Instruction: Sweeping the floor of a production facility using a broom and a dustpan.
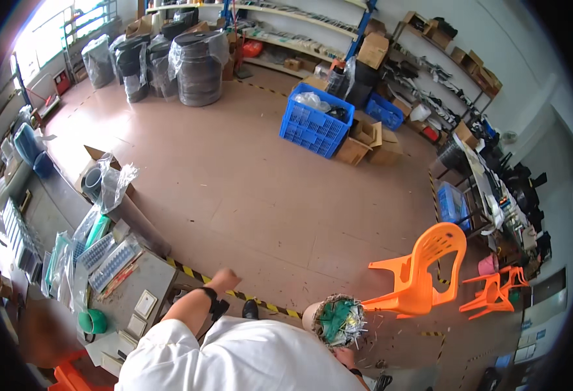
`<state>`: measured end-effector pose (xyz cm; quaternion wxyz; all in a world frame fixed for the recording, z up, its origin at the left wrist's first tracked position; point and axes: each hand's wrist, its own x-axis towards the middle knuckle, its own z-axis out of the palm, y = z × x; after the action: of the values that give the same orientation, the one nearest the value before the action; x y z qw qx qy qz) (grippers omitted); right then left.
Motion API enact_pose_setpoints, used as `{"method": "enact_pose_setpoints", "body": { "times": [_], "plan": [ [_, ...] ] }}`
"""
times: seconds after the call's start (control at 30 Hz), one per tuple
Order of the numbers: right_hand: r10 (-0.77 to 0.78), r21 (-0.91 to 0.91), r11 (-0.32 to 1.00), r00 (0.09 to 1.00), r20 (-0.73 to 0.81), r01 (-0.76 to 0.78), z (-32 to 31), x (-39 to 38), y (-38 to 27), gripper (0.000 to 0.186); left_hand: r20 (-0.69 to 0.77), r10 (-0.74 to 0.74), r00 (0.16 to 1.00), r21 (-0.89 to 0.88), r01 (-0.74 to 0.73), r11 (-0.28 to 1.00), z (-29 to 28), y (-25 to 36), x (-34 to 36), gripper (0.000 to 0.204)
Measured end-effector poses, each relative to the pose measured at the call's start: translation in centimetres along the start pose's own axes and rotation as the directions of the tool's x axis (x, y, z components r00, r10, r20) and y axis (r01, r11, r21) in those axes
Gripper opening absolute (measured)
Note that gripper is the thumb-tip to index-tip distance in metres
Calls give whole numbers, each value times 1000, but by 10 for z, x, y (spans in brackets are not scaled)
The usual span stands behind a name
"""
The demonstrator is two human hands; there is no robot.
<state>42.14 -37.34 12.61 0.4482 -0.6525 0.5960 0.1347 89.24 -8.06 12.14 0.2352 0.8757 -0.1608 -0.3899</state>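
Note:
My left hand is in front of my body, its fingers curled into a loose fist, with nothing visible in it. A dark band wraps its wrist. At my right side is a round waste bin with a pale wall, filled to the rim with green and silvery scraps. My right hand is at the rim nearest my body and appears to grip it; its fingers are partly hidden.
An orange chair stands just right of the bin. A cluttered workbench is on my left, with a person beside it. Blue crates, open cartons and plastic-wrapped black drums stand farther off.

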Motion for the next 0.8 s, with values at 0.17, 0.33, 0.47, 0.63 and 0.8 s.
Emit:
{"method": "enact_pose_setpoints", "body": {
  "times": [0.17, 0.33, 0.47, 0.63, 0.8],
  "plan": [
    [-81, -206, 974, 993, 86, 97, -15, 76, -81, 24, -110, 69, 992, -92, -79, 993, -56, 68, 73, 42],
    [-86, -251, 959, 977, 193, 134, -17, 197, -195, 24, -181, 23, 983, -58, -34, 998, -103, 68, 158, 41],
    [-125, -291, 935, 958, 257, 200, -32, 303, -308, 24, -163, -278, 947, -131, 258, 957, -157, 39, 211, 39],
    [-127, -308, 930, 962, 241, 200, -73, 428, -483, 25, -263, -531, 806, -323, 445, 835, -221, 33, 227, 36],
    [-191, -114, 966, 937, 293, 232, -70, 537, -716, 23, -234, -661, 713, -565, 453, 690, -226, 47, 268, 38]
  ]
}}
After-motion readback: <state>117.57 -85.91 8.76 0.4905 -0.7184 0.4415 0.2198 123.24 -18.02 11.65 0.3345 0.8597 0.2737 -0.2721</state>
